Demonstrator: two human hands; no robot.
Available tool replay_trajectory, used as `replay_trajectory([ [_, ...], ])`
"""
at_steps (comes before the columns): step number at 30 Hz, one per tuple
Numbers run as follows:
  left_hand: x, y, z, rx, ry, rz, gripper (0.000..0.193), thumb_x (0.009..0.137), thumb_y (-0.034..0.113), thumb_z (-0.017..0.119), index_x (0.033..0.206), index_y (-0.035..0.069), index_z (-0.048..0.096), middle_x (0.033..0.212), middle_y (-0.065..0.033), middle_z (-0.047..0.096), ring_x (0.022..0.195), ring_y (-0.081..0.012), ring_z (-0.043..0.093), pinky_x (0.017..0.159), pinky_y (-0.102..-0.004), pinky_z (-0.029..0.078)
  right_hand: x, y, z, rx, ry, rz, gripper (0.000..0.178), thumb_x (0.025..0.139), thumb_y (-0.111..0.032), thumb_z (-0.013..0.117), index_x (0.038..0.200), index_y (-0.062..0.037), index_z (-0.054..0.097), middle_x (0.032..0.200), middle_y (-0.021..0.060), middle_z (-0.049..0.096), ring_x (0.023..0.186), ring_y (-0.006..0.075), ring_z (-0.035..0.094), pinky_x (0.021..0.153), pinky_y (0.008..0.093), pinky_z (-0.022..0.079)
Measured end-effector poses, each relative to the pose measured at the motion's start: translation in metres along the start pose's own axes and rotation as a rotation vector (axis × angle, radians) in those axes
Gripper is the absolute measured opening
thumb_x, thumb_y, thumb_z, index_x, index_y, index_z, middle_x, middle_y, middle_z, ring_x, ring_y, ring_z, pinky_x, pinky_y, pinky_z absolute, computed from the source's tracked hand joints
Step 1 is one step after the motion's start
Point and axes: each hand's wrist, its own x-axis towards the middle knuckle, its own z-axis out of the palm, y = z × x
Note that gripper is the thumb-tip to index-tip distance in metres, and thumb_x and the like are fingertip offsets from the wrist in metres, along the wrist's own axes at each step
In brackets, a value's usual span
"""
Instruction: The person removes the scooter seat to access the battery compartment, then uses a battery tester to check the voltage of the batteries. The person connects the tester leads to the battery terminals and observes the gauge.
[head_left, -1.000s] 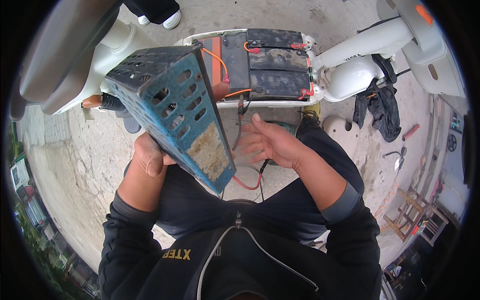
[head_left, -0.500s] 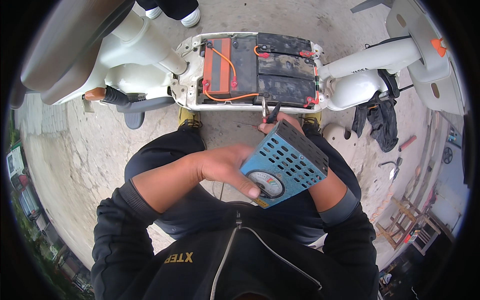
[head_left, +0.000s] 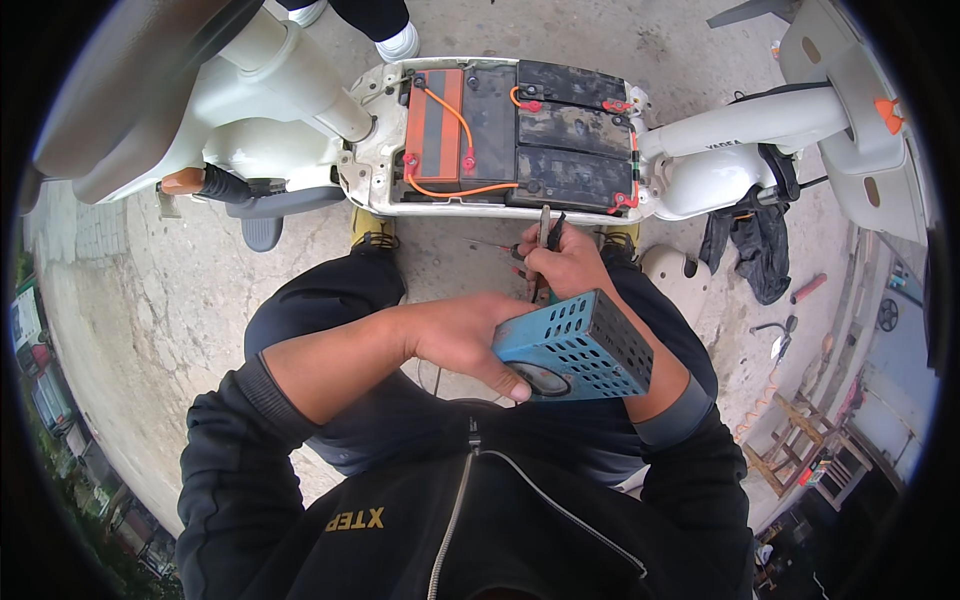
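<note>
My left hand (head_left: 462,335) is closed around a blue battery tester (head_left: 572,340), a metal box with rows of slots and a round dial. The thumb lies along its near side beside the dial, and the box tilts so the dial is seen at a slant. Just beyond it, my right hand (head_left: 572,262) grips a metal clamp (head_left: 544,228) with dark and red parts, its jaw pointing away from me. A thin rod shows left of that hand; whether it is held I cannot tell. The clamp is close to the near rim of the scooter's battery bay (head_left: 450,210).
Inside the bay sit an orange-and-grey battery (head_left: 433,130) and several black batteries (head_left: 575,133), joined by orange leads. The white scooter's body (head_left: 790,118) extends both ways. A black cloth (head_left: 765,250) hangs at right. Another person's shoe (head_left: 400,42) stands beyond the scooter.
The battery tester has tipped, so its dial now shows more edge-on and its slotted faces sit lower. My right hand has come further into sight, with the clamp turned more upright.
</note>
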Motion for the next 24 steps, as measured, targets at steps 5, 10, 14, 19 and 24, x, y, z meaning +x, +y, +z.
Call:
replay_trajectory([
  [5,-0.001,0.003,0.000,0.142,0.018,-0.026,0.072,0.075,0.019,0.090,0.139,0.003,0.060,0.120,-0.0135,0.074,0.111,-0.0248,0.069,0.102,-0.0365,0.052,0.000,-0.001,0.000,0.061,-0.048,0.016,0.018,0.088,-0.014,0.073,0.098,-0.0018,0.063,0.077,0.0008,0.061,0.066,0.0096,0.057,0.058,0.0284,0.046],
  [10,0.001,0.001,0.001,0.228,-0.041,-0.029,0.079,0.075,0.012,0.090,0.147,0.006,0.056,0.127,-0.0118,0.072,0.115,-0.0210,0.067,0.102,-0.0335,0.051,0.008,-0.002,-0.004,-0.144,0.031,-0.022,0.025,0.089,-0.015,0.077,0.103,0.0002,0.063,0.080,0.0011,0.063,0.072,0.0108,0.060,0.064,0.0286,0.049],
  [14,0.000,-0.003,-0.001,0.371,-0.102,0.007,0.091,0.071,0.019,0.088,0.154,0.011,0.050,0.128,-0.0158,0.071,0.117,-0.0296,0.068,0.103,-0.0358,0.050,0.015,-0.003,-0.010,-0.158,0.212,-0.165,0.036,0.089,-0.014,0.076,0.118,0.0035,0.064,0.086,0.0062,0.069,0.081,0.0134,0.065,0.077,0.0289,0.053],
  [19,-0.002,-0.009,0.002,0.437,-0.153,0.059,0.094,0.070,0.021,0.087,0.155,0.013,0.048,0.132,-0.0176,0.070,0.120,-0.0332,0.067,0.104,-0.0366,0.049,0.042,-0.015,-0.029,-0.310,0.435,-0.386,0.034,0.090,-0.013,0.074,0.118,0.0046,0.069,0.096,0.0113,0.075,0.087,0.0161,0.070,0.084,0.0300,0.056],
  [24,-0.001,-0.014,0.002,0.414,-0.156,0.102,0.094,0.070,0.021,0.087,0.156,0.014,0.048,0.133,-0.0170,0.069,0.121,-0.0333,0.066,0.105,-0.0364,0.049,0.098,-0.045,-0.038,-0.555,0.511,-0.545,0.027,0.093,-0.017,0.071,0.113,0.0015,0.073,0.098,0.0150,0.078,0.088,0.0218,0.074,0.083,0.0339,0.057],
])
